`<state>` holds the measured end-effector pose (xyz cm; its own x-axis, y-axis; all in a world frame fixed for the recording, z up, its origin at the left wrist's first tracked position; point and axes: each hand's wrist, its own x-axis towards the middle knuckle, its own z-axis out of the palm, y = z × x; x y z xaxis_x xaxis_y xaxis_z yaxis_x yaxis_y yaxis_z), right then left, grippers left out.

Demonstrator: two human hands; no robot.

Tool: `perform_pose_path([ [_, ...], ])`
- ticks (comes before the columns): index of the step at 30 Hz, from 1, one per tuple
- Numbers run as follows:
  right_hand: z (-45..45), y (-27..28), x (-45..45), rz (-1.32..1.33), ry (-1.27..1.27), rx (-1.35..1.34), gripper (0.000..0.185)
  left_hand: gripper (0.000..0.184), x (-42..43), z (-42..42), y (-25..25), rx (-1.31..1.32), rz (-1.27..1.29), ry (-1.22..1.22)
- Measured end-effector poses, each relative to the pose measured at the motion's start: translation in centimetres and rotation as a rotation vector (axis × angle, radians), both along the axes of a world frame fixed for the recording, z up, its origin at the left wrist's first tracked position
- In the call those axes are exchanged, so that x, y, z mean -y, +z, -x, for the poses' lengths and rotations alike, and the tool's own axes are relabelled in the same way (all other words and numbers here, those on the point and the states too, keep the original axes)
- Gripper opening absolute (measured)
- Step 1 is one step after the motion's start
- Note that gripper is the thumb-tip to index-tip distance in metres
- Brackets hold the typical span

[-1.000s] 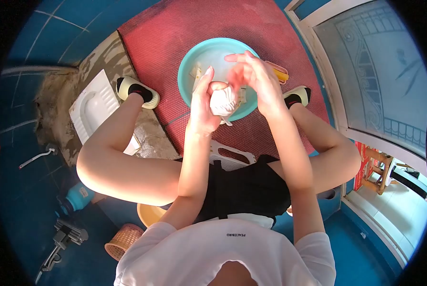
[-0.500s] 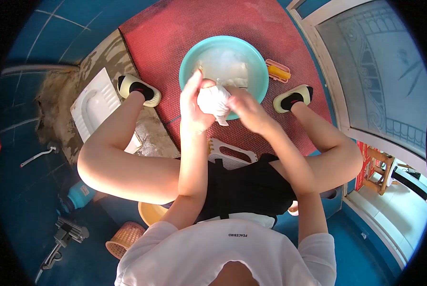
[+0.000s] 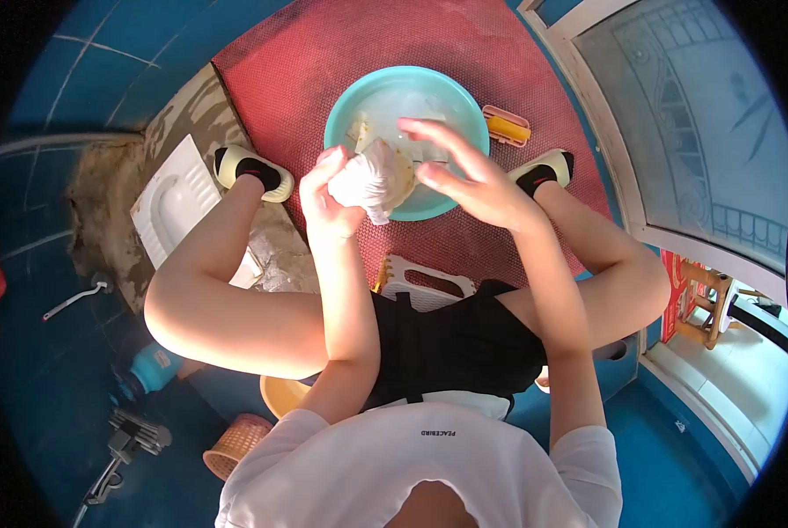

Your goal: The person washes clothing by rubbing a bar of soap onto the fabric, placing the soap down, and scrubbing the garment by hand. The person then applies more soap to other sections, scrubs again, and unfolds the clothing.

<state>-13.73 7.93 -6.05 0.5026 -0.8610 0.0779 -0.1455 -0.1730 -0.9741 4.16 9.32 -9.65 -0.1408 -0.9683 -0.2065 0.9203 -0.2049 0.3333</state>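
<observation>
A bunched white cloth is held in my left hand over the near left part of a turquoise basin. The fingers and thumb curl round its left side, and a short end hangs down. To the right, my right hand is raised above the basin with thumb and fingers apart, holding nothing. More pale cloth with yellowish marks lies in the basin's cloudy water.
A pink soap box with a yellow bar is right of the basin on the red mat. A white slotted plastic board is between the knees. At left are a squat toilet and a blue bottle.
The cloth and my left hand have shifted left. My right hand, beside the cloth half a second ago, has come away from it, and its fingers have spread.
</observation>
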Motion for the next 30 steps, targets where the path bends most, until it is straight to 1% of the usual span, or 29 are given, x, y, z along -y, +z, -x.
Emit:
perform_pose_path([
  [1, -0.8, -0.7, 0.1, 0.0, -0.002, 0.006, 0.035, 0.017, -0.1, 0.0, -0.2, 0.003, -0.011, 0.002],
  [3, -1.8, -2.3, 0.4, -0.147, 0.107, 0.049, 0.036, 0.02, -0.1, -0.1, -0.6, -0.025, -0.014, 0.003],
  [6, -2.4, -3.4, 0.0, -0.145, 0.075, 0.087, 0.038, 0.02, -0.3, -0.1, -0.8, 0.005, 0.005, -0.027],
  [7, -2.5, -3.6, 0.1, -0.074, 0.035, 0.094, 0.029, 0.02, -0.3, -0.2, -0.8, 0.005, 0.002, -0.024],
  [8, -2.0, -3.6, 0.3, -0.077, 0.037, 0.093, 0.029, 0.02, -0.1, -0.2, -0.9, -0.025, 0.007, -0.041],
  [10, -0.6, -3.0, 1.0, -0.128, 0.113, -0.051, 0.022, 0.021, 0.4, -0.4, -1.1, -0.056, 0.014, -0.06],
  [11, -0.8, -3.2, 0.8, -0.112, 0.027, 0.182, 0.02, 0.02, 0.6, -0.5, -1.3, -0.076, 0.031, -0.09],
  [12, -0.7, -2.7, 0.5, -0.112, 0.028, 0.182, 0.02, 0.021, 0.8, -0.5, -0.8, -0.095, 0.049, -0.119],
  [13, -0.6, -1.9, 0.2, -0.25, -0.068, 0.251, 0.019, 0.021, 0.9, -0.3, -0.3, -0.095, 0.049, -0.117],
  [14, -0.4, -1.5, 0.0, -0.388, -0.164, 0.319, 0.018, 0.02, 0.8, 0.1, 0.2, -0.02, -0.036, -0.032],
  [15, -0.1, -1.7, -0.1, -0.36, -0.237, 0.331, 0.018, 0.019, 0.8, 0.3, 0.8, 0.054, -0.122, 0.053],
  [16, 0.1, -1.7, -0.2, -0.362, -0.236, 0.331, 0.018, 0.019, 0.8, 0.2, 0.9, 0.054, -0.124, 0.054],
  [18, 0.5, -1.8, -0.2, -0.331, -0.418, 0.44, 0.02, 0.018, 0.9, -0.3, 1.1, 0.063, -0.06, 0.029],
  [19, 0.8, -1.9, -0.2, -0.333, -0.414, 0.441, 0.02, 0.018, 0.9, -0.2, 1.3, 0.065, -0.06, 0.033],
  [21, 1.8, -2.0, 0.1, -0.265, -0.396, 0.421, 0.02, 0.016, 0.8, 0.3, 1.9, 0.119, -0.186, 0.094],
  [22, 2.1, -2.0, 0.3, -0.23, -0.39, 0.411, 0.021, 0.016, 0.8, 0.2, 1.8, 0.118, -0.186, 0.094],
  [23, 2.3, -2.0, 0.6, -0.161, -0.363, 0.422, 0.021, 0.016, 0.8, 0.1, 1.6, 0.112, -0.133, 0.065],
  [24, 2.5, -1.9, 0.8, -0.161, -0.364, 0.42, 0.021, 0.015, 0.8, 0.1, 1.5, 0.104, -0.08, 0.034],
  [26, 2.8, -1.8, 1.0, -0.168, -0.26, 0.448, 0.02, 0.015, 0.8, 0.2, 1.6, 0.11, -0.086, 0.048],
  [28, 2.6, -1.8, 1.1, -0.153, -0.267, 0.448, 0.02, 0.015, 0.7, 0.3, 2.0, 0.119, -0.092, 0.065],
  [30, 2.4, -1.7, 0.9, -0.138, -0.277, 0.447, 0.02, 0.013, 0.6, 0.6, 2.6, 0.203, -0.16, 0.131],
])
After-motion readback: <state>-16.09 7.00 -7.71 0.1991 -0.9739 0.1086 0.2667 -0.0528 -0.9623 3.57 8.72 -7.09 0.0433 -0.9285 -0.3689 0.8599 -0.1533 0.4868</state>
